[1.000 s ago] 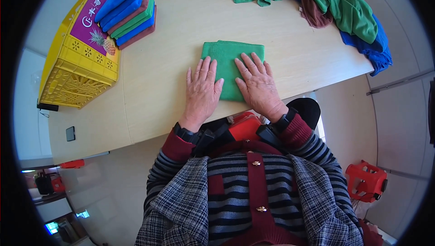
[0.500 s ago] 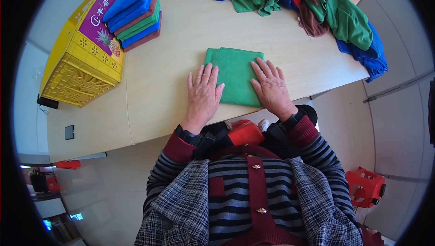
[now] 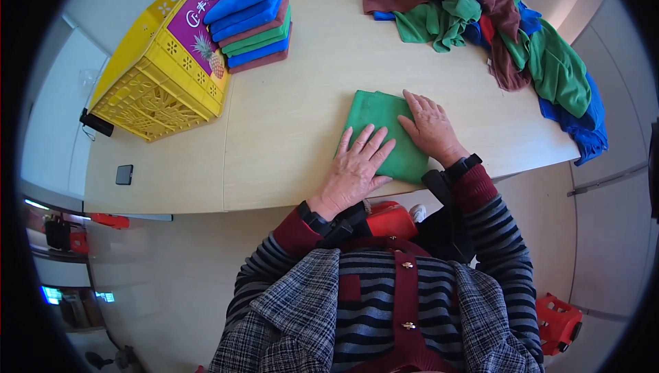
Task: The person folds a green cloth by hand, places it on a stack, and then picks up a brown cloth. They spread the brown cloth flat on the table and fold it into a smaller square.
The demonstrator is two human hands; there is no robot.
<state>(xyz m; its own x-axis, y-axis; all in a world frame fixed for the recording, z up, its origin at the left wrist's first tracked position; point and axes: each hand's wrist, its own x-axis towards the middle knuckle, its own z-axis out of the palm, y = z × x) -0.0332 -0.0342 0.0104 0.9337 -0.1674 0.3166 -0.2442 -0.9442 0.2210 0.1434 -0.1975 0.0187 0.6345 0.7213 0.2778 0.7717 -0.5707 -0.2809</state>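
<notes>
1. At the far left, a small dark flat device [image 3: 124, 175], perhaps a phone, lay on the pale table [image 3: 295, 119], well apart from my hands.
2. Next stood a yellow plastic crate [image 3: 154, 95] with a purple pineapple label [image 3: 199, 23] on its side.
3. Just beside it rose a stack of folded cloths [image 3: 255, 28] in blue, brown-red and green. Its layers sat slightly out of line, so I judged that a knock could make the upper ones slip.
4. My left hand [image 3: 353, 174] lay palm down over the lower left of the folded green cloth [image 3: 383, 113], fingers straight and spread, gripping nothing. Pressing while sliding, I reckoned, could ruck the top layer.
5. The green cloth itself lay flat under my hands, near the table's front edge and a little askew. Its far edges did not quite meet; an uneven push could skew the fold further.
6. My right hand [image 3: 434, 131] rested along the cloth's right side, fingers extended, grasping nothing. Pushing in against the left could buckle the cloth between them.
7. At the far right sprawled a loose heap of cloths [image 3: 504, 16]. A blue cloth [image 3: 589, 126] hung past the table edge; its weight, or a tug on a tangled neighbour, could drag some to the floor.
</notes>
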